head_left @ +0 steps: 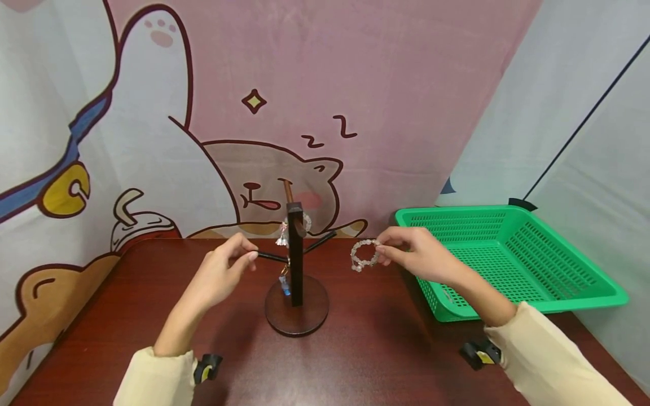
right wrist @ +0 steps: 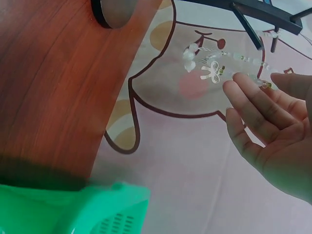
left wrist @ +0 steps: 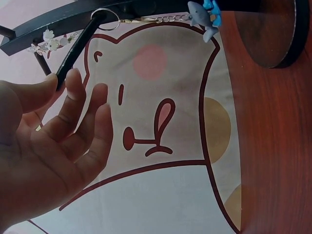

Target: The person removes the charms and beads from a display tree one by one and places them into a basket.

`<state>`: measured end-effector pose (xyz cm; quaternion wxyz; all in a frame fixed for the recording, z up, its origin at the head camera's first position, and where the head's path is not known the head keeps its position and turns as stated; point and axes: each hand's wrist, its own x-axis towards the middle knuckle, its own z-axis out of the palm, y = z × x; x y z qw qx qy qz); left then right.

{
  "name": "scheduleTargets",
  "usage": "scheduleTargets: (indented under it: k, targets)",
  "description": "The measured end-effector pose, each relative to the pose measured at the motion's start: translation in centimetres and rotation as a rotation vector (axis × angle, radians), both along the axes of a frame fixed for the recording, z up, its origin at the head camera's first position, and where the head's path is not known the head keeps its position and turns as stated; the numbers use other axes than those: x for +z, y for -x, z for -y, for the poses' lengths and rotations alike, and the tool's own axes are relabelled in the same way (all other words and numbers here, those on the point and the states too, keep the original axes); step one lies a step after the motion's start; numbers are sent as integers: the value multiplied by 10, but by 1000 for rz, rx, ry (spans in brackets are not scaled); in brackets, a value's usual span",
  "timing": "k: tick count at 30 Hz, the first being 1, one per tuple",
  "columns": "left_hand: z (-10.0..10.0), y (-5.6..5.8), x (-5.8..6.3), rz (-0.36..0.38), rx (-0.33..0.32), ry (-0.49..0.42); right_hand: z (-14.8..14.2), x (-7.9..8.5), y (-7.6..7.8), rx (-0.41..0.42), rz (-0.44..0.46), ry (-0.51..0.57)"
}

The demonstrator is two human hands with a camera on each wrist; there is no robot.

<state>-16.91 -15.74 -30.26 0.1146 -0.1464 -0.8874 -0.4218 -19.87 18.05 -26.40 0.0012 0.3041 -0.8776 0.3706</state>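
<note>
- Delicately, the right hand (head_left: 413,254) pinches a clear-and-white beaded bracelet (head_left: 358,265) at its edge, the grip's thumb and fingertips closed on it, perhaps so the loop stays free; it hangs in the air beside the stand.
- Opposite, the left hand (head_left: 220,273) pinches the outer end of a slim black peg (head_left: 271,256), probably to steady it.
- Around that peg sits a silver metal ring (left wrist: 118,21) bearing a blue-and-grey dolphin charm (left wrist: 200,18).
- Between the hands, a dark wooden stand (head_left: 295,254) rises from its round base (head_left: 304,324) on the reddish-brown counter (head_left: 228,344).
- Farther right, a green plastic basket (head_left: 457,213) sits apart, apparently leaving working room.
</note>
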Motion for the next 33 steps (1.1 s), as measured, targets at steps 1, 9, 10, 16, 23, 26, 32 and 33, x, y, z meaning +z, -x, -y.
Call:
scheduleTargets:
  k: [1,9,10,16,23,26,32,33]
  targets:
    - [0,0,0,0,1,0,-3,0,-1,-6,5,1]
    - [0,0,0,-1,6,3,-26,-2,-10,-34,0,-47]
    - [0,0,0,2,5,3,-29,-2,-12,-35,-4,-52]
    - [0,0,0,5,4,-1,-53,-7,-19,-57,-18,-62]
    - [0,0,0,10,8,2,-80,-11,-25,-72,-29,-65]
    - [0,0,0,8,9,3,-90,-10,-28,-92,-28,-75]
    - [-1,-1,1,-1,6,2,-107,-6,-32,-152,-23,-125]
    - [-1,-1,1,1,6,1,-109,-6,-32,-163,-30,-138]
